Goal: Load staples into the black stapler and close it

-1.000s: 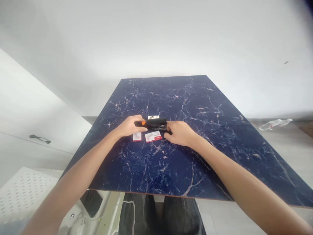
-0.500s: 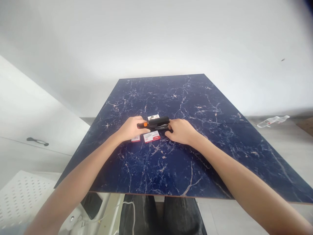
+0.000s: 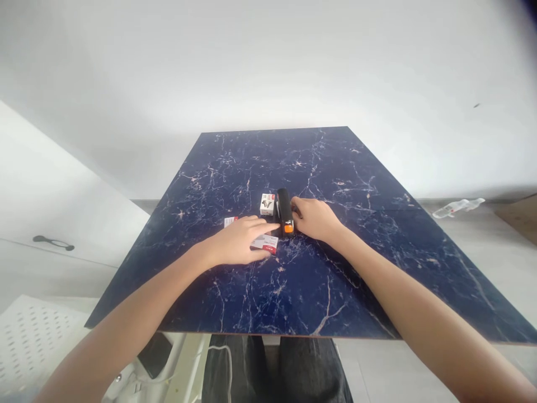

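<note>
In the head view, a black stapler [image 3: 284, 204] with an orange patch stands on the blue table [image 3: 277, 157] between the two separated hands, the left hand [image 3: 235, 242] spreading thumb and fingers about a red-and-white box [image 3: 267, 242] and the right hand [image 3: 316, 219] curled just beside the stapler's right side. Whether either hand grips anything, I cannot tell. A small white box [image 3: 267, 205] sits just left of the stapler.

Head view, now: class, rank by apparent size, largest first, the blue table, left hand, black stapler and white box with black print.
1. Blue table
2. Left hand
3. Black stapler
4. White box with black print
</note>
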{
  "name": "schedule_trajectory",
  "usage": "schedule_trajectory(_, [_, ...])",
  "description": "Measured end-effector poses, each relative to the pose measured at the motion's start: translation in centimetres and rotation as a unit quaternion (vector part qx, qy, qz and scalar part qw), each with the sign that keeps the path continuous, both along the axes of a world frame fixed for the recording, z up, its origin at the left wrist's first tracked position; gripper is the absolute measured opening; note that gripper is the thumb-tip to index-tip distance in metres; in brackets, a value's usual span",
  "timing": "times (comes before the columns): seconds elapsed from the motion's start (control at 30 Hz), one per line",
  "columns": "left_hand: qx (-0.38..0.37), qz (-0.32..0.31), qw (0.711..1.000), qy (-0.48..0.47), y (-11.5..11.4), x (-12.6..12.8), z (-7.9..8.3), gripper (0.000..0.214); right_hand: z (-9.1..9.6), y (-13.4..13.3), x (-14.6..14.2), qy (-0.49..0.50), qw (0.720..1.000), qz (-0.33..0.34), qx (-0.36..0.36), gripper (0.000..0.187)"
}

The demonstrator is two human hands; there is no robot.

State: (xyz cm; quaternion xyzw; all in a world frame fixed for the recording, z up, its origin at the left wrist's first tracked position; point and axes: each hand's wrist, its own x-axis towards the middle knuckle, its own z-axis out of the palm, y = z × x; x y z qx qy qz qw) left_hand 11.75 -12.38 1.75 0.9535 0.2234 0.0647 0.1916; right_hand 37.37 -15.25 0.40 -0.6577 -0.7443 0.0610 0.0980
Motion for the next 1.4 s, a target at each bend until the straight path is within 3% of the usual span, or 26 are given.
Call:
schedule_trajectory(0.1, [0.054, 0.035, 0.998, -0.003, 0.6, -0.3, -0.4, 0.054, 0.2, -0.1, 0.0, -0.004, 1.000, 0.006, -0.004, 0.016])
schedule_trajectory(0.23, [0.096, 0.093, 0.991, -0.015, 0.7, -0.6, -0.3, 0.055, 0.2, -0.1, 0.0, -0.006, 1.000, 0.024, -0.004, 0.019])
schedule_trajectory(0.4, [-0.017, 0.032, 0.999, 0.024, 0.5, -1.9, 1.4, 0.063, 0.0, -0.3, -0.1, -0.018, 0.999, 0.034, -0.006, 0.021])
schedule_trajectory(0.5, [-0.052, 0.007, 0.998, 0.027, 0.9, -2.3, 1.4, 0.064, 0.2, -0.4, -0.2, -0.009, 0.999, 0.039, -0.015, 0.021])
schedule_trajectory(0.83, [0.081, 0.029, 0.995, -0.050, 0.2, 0.1, -1.0, 0.046, -0.5, -1.0, -1.6, 0.019, 0.997, 0.070, 0.022, 0.014])
schedule_trajectory(1.27, [0.061, 0.040, 0.997, -0.026, 0.8, -0.2, -1.1, 0.053, -0.6, -1.0, -1.6, 0.017, 0.998, 0.053, 0.018, 0.022])
schedule_trajectory(1.4, [0.082, 0.027, 0.996, -0.005, 1.0, -0.6, -0.4, 0.058, -0.5, -1.0, -1.6, 0.001, 0.998, 0.058, 0.007, 0.027])
